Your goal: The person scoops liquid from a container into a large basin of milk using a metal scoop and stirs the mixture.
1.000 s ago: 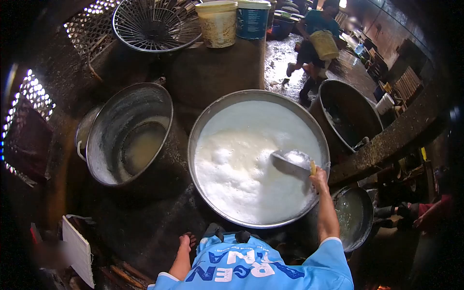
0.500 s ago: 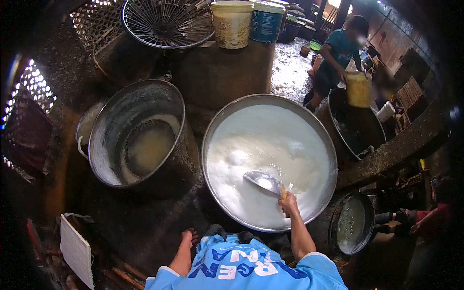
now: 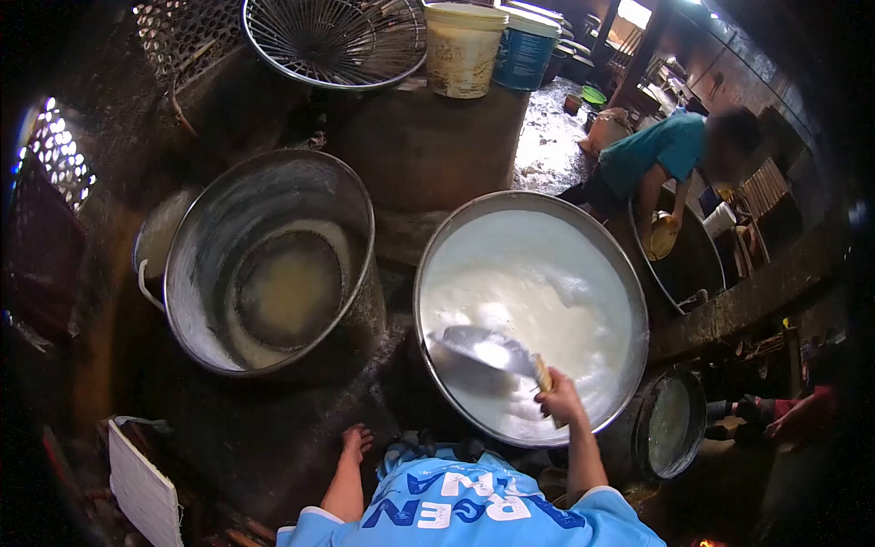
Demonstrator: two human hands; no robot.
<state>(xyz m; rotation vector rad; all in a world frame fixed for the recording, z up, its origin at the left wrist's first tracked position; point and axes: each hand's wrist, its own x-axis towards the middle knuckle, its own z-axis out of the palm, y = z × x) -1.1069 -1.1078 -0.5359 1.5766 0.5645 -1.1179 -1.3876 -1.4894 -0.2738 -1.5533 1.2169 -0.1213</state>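
Note:
A wide metal vat (image 3: 645,342) holds white, frothy liquid (image 3: 556,273). My right hand (image 3: 562,399) grips the pale handle of a broad metal scoop (image 3: 492,351), whose bowl lies at the liquid's surface on the vat's left side. The hand is over the vat's lower part. My left hand (image 3: 357,439) hangs beside my body, between the vat and the large deep pot, with its fingers apart and nothing in it.
A deep pot (image 3: 205,273) with a little cloudy liquid stands left. A wire basket (image 3: 333,41), stained bucket (image 3: 463,55) and blue bucket (image 3: 526,50) are behind. A person (image 3: 656,150) leans into a right-hand pot (image 3: 679,305). A smaller pan (image 3: 673,424) sits lower right.
The scoop and my right hand have moved from the vat's right side towards its left. The other person has come to the right-hand pot and lowered a yellow bucket into it.

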